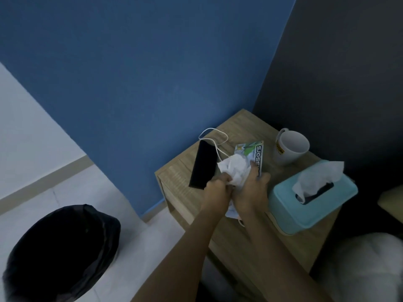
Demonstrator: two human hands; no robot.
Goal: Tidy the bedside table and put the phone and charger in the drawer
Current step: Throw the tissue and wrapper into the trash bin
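**Both hands bunched on tissue over the bedside table**

The blue wall (135, 68) fills the upper left and centre of the frame, with a dark panel (349, 73) at upper right. Lower left sits a round bin lined with a black bag (58, 251) on pale floor tiles, well apart from everything else.

The wooden bedside table (174, 171) occupies the centre right of the frame. At its lower right stands a light blue tissue box (314, 203), a white sheet poking up from its slot. Above it, toward the upper right of the tabletop, is a white mug (291, 148), upright, with a yellow mark on its side.

The phone (202, 165) — dark, screen blank — lies flat near the table's left edge, tilted on a diagonal. The white charger cable (212, 136) loops just above it at the back of the table and runs down beside it; where it ends is hidden under the tissue.

At centre, the left hand (216, 192) and right hand (250, 190) meet, both closed around a crumpled white tissue (234, 168). Behind it lies a green and white packet (253, 151) printed with letters; the right hand's fingers touch its near edge. Something pale shows beneath the right wrist — too hidden to identify.
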